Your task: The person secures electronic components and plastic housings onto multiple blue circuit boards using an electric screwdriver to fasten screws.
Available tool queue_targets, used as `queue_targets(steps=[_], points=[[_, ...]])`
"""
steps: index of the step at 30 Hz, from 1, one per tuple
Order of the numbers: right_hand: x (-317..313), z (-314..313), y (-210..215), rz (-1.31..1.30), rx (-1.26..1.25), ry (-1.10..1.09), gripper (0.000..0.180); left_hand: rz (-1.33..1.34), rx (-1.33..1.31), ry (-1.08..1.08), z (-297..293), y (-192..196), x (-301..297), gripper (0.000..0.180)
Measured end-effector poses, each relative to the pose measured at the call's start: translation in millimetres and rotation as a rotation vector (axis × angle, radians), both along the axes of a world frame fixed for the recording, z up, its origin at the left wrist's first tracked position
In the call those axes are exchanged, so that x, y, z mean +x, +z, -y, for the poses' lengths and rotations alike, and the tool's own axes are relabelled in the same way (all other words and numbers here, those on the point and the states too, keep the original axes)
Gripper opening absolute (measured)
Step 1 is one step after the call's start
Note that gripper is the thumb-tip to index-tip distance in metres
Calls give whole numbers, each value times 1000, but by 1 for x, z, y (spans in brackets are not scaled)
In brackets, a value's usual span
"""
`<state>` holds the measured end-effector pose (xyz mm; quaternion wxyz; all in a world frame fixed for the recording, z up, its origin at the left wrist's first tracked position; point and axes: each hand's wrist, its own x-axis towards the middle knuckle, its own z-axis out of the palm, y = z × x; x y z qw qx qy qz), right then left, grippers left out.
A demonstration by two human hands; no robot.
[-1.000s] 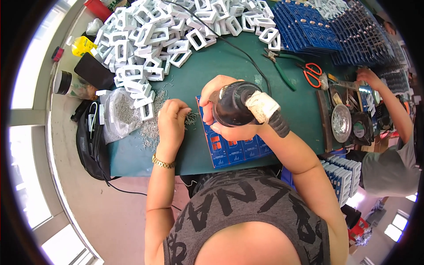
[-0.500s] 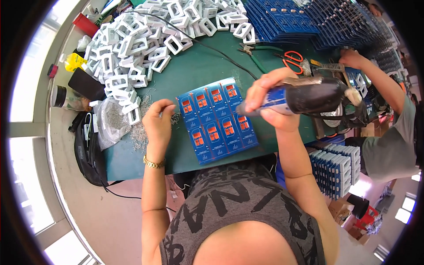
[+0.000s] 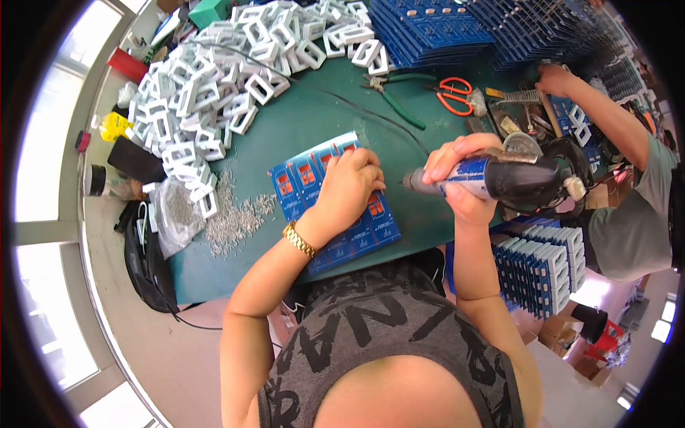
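A blue circuit-board panel (image 3: 357,246) with rows of orange parts lies on the green table in front of me. My left hand (image 3: 349,187) is over its middle and upper right, fingers curled together and pointing right. Whatever those fingertips hold, if anything, is too small to make out. In my right hand (image 3: 471,207) is a blue and black electric screwdriver (image 3: 524,182), held level to the right of the panel. Its tip points left, toward my left fingertips, with a gap between. Loose small screws (image 3: 239,221) lie spread left of the panel.
White plastic frames (image 3: 203,93) are heaped at the far left, beside a clear bag (image 3: 173,214) of small screws. Green-handled pliers (image 3: 399,107) and red-handled scissors (image 3: 454,96) lie beyond the screwdriver. Blue boards (image 3: 428,36) stand stacked behind. A co-worker's arm (image 3: 614,114) reaches in at right.
My left hand has moved right, from beside the panel to above it, and its fingers have curled. The screwdriver has shifted slightly right, off the panel's edge.
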<state>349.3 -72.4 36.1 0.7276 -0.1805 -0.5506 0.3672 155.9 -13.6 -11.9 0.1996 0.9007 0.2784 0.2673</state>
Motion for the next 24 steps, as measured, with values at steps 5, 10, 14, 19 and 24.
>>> queue_targets(steps=[5,10,14,19,24], points=[[-4,4,-5,-105,-45,1,43,16,23,-47,1,-2,-2,8],[-4,0,-10,-107,2,22,43,38,-14,0,4,-1,-6,5],[-4,-1,-16,-144,11,5,42,-6,-9,2,8,5,-3,6],[-4,-4,-20,-149,16,-20,42,10,-19,15,6,-4,-3,9],[-5,-1,-16,-199,-8,-55,45,103,-106,124,-4,-8,-4,6]])
